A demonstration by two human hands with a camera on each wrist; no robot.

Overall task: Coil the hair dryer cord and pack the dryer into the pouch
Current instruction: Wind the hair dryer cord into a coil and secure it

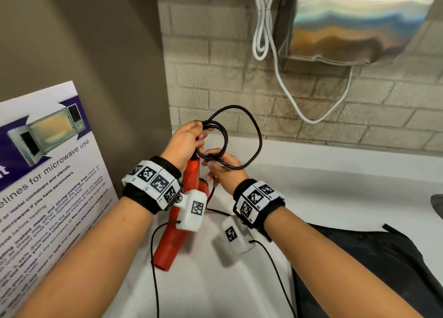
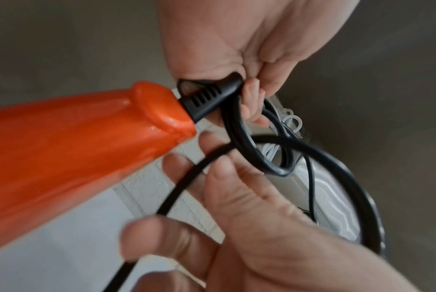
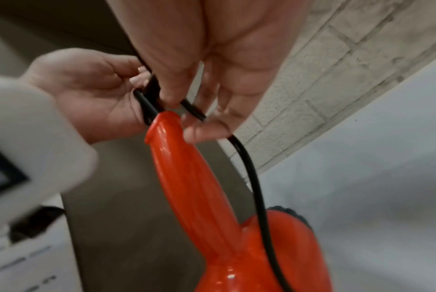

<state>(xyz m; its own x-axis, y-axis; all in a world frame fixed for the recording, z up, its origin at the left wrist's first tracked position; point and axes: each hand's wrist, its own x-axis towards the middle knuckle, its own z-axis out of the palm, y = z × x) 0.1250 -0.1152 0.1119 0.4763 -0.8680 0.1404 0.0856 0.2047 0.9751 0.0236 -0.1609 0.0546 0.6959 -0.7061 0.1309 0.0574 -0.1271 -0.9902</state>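
overhead, both hands (image 1: 203, 149) pinch cord (image 1: 254, 135) loops above the counter edge (image 1: 335, 149).

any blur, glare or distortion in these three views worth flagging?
Head: sharp on the cord; wide-angle bend at the poster; smeared reflections on the steel wall unit. Left wrist: right hand soft and close; glare spots on the dryer. Right wrist: blurred throughout; left hand soft.

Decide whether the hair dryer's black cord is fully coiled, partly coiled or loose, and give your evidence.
Partly coiled. The left hand grips several loops of the cord at the red dryer handle's end, while the right hand holds a further stretch, not yet looped.
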